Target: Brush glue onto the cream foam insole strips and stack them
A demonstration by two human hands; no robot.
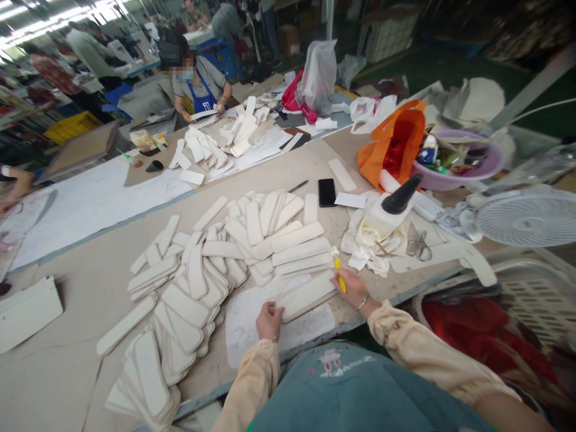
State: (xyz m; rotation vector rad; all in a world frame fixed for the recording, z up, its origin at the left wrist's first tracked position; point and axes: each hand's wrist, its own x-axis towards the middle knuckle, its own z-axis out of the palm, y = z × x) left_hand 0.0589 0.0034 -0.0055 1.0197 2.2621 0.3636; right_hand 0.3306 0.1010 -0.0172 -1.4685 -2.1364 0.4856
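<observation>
A flat white strip (pixel 308 295) with rounded ends lies on a pale sheet (pixel 245 330) at the table's near edge. My left hand (pixel 269 322) pinches its left end between thumb and fingers. In my right hand (pixel 351 289), at the strip's right end, is a small yellow-handled brush (pixel 341 279); its whitish tip points up and away from me. Just beyond lie more white strips (pixel 301 252). To the left spreads a large heap of similar strips (pixel 182 312), overlapping in fanned stacks.
A white bottle (pixel 382 219) with a black nozzle stands right of the strips, near scissors (pixel 418 246). Behind are a black phone (pixel 326 192), an orange bag (pixel 393 144) and a purple basin (pixel 468 159). A fan (pixel 528 217) sits far right. Across the table a co-worker (pixel 198 90) handles strips.
</observation>
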